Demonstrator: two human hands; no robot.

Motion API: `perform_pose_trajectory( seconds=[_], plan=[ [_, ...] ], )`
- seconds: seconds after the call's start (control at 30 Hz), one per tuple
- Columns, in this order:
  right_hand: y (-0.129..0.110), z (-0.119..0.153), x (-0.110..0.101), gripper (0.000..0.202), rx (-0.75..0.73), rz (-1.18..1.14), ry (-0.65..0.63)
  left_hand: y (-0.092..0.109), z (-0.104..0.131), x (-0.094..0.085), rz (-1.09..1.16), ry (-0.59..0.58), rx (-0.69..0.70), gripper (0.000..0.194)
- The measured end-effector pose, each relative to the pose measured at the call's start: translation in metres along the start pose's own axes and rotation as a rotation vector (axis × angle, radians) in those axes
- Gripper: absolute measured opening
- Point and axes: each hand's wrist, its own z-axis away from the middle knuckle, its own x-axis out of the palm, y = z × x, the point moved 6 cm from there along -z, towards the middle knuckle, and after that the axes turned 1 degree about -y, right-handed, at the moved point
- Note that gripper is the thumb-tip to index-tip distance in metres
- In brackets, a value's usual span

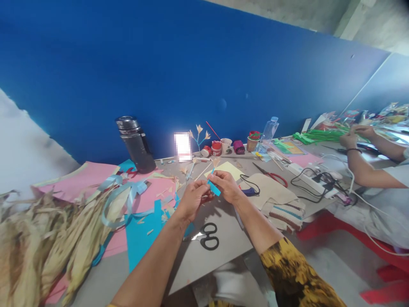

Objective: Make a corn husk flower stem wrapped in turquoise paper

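Both hands meet above the table, fingers pinched on a small strip of blue paper (pixel 214 188). My left hand (pixel 195 197) grips it from the left, and my right hand (pixel 227 186) from the right. Out of the top of my fingers pokes a pale flower (pixel 216 163) on a thin stem; how the paper sits around the stem is partly hidden. Below my hands lie black-handled scissors (pixel 209 236). Just beyond, another pale flower on a stem (pixel 191 169) rests on the table, and a branch of similar flowers (pixel 198 137) stands near the wall.
Dried corn husks (pixel 73 243), pink paper (pixel 73 181) and blue paper (pixel 140 238) cover the left, beside a dark thermos (pixel 136 147). Rightward are red-handled scissors (pixel 275 175), folded cloth (pixel 265 192), a power strip (pixel 309 181) and a plastic bottle (pixel 269 134). Another person's arms (pixel 364 162) work far right.
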Motion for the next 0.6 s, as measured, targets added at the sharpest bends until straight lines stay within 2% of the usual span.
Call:
perform_pose_trajectory(
  seconds=[0.13, 0.37, 0.6],
  plan=[
    [-0.0037, 0.0004, -0.0028, 0.031, -0.061, 0.065, 0.029, 0.0003, -0.0042, -0.0063, -0.056, 0.066, 0.061, 0.021],
    [-0.0017, 0.0006, 0.001, 0.031, -0.055, -0.037, 0.014, 0.0083, -0.0064, -0.0104, -0.247, 0.135, 0.182, 0.017],
    [-0.0067, 0.0019, 0.0049, 0.033, -0.086, 0.024, 0.049, 0.006, -0.0052, -0.0061, -0.084, 0.096, 0.144, 0.016]
  ],
)
